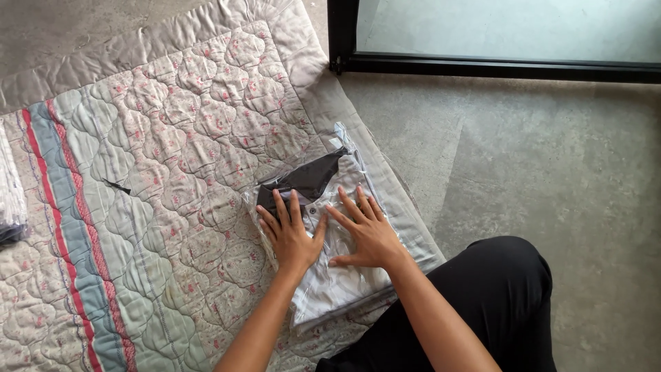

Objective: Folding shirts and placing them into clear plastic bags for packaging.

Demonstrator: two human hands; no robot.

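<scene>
We pressed left hand (289, 234) and right hand (365, 234), fingers spread flat, gripping nothing, onto the clear plastic-bagged white-and-black folded shirt (323, 275) beneath our palms on the pink patterned quilted blanket (172, 138). Uneven pressure could slide the slick bag sideways.

Both hands flat, left hand (290, 236), right hand (367, 233), on bagged shirt (323, 282), quilt (151, 172)

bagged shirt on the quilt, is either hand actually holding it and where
Neither grips it. The left hand and right hand press flat, fingers spread, on the middle of the bagged shirt.
</scene>
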